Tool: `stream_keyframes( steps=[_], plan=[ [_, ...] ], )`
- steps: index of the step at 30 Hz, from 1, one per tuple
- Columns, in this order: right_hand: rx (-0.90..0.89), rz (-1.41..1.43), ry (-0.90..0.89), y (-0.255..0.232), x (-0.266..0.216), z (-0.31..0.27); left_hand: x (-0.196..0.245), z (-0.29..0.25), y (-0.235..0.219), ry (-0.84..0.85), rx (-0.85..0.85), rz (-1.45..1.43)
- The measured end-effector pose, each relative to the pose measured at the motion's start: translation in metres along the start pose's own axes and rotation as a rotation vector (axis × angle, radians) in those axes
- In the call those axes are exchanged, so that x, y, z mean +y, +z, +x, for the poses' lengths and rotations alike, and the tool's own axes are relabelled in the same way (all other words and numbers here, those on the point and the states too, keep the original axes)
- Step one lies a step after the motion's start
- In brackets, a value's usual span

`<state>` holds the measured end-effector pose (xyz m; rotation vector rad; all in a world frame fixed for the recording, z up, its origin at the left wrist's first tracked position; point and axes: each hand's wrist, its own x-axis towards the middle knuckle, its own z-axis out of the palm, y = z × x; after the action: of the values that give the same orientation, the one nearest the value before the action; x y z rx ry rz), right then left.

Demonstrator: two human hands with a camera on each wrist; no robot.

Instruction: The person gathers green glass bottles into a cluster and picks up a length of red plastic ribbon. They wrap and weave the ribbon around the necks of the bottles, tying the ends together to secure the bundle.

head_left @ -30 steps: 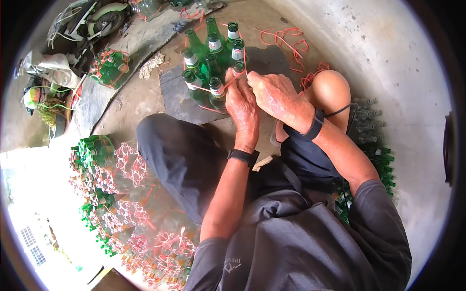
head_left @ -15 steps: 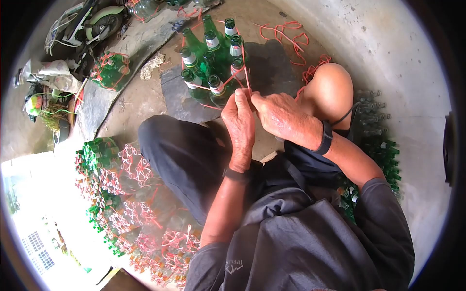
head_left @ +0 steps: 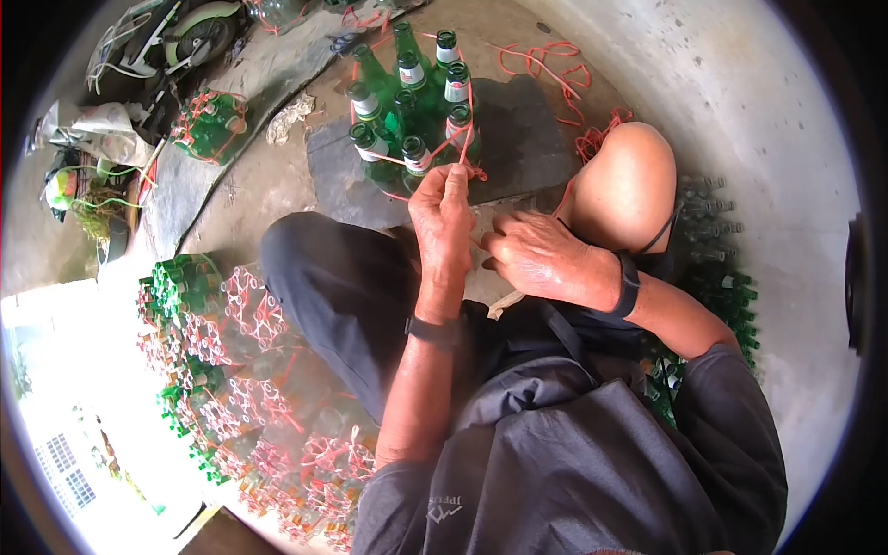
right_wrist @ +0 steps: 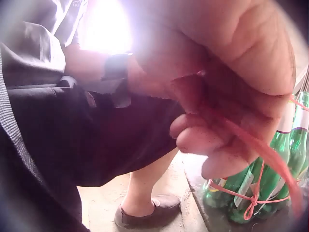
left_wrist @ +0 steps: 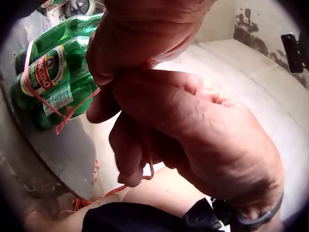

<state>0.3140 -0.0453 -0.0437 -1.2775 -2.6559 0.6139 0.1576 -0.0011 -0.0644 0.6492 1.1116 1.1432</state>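
Observation:
A cluster of green glass beer bottles (head_left: 410, 79) stands upright on a dark slab (head_left: 518, 139), with red plastic string (head_left: 467, 102) looped around the necks. A second loop, knotted (right_wrist: 252, 199), circles the bottles lower down. Close by the nearest bottles, my left hand (head_left: 442, 222) pinches the neck string between thumb and fingers. My right hand (head_left: 550, 259) sits lower and to the right, fingers curled around a length of string (left_wrist: 147, 150). In the left wrist view the two hands overlap, hiding part of the string.
Loose red string (head_left: 606, 134) lies beside the bent knee (head_left: 629, 185). Another tied bottle bundle (head_left: 211, 129) stands at the left. Many bundled bottles (head_left: 254, 398) fill the lower left. More bottles (head_left: 721, 296) line the wall (head_left: 786, 231) on the right.
The hands were together at the nearest bottle, then drew back toward the body. Now they are apart: the right has moved down, while the left stays up at the string.

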Motion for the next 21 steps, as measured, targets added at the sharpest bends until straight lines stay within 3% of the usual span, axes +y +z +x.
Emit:
stream_keyframes(
  steps=[2, 3, 5, 10, 14, 16, 18, 20, 21],
  plan=[
    [0.047, -0.045, -0.042, -0.007, 0.005, 0.000, -0.004, 0.002, -0.001, 0.244, 0.105, 0.296],
    [0.009, -0.074, 0.004, -0.017, 0.005, 0.001, -0.006, 0.003, -0.001, 0.246, 0.113, 0.292],
    [0.111, -0.046, -0.030, -0.036, 0.010, 0.011, -0.010, 0.004, -0.002, 0.444, 0.195, 0.422],
    [0.467, 0.063, -0.184, -0.081, 0.017, 0.060, -0.017, 0.007, -0.004, 0.502, 0.331, 0.561],
    [0.526, -0.062, -0.337, -0.094, 0.038, 0.104, -0.015, 0.008, -0.002, 0.592, 0.434, 0.613],
    [0.343, -0.108, -0.359, -0.094, 0.045, 0.120, -0.015, 0.008, -0.001, 0.606, 0.453, 0.595],
    [0.293, -0.065, -0.366, -0.089, 0.052, 0.133, -0.014, 0.010, -0.001, 0.619, 0.472, 0.577],
    [-0.012, -0.026, -0.179, -0.087, 0.055, 0.141, -0.013, 0.011, -0.001, 0.693, 0.513, 0.574],
    [-0.057, -0.054, -0.158, -0.089, 0.053, 0.143, -0.014, 0.013, -0.001, 0.690, 0.520, 0.571]
  ],
)
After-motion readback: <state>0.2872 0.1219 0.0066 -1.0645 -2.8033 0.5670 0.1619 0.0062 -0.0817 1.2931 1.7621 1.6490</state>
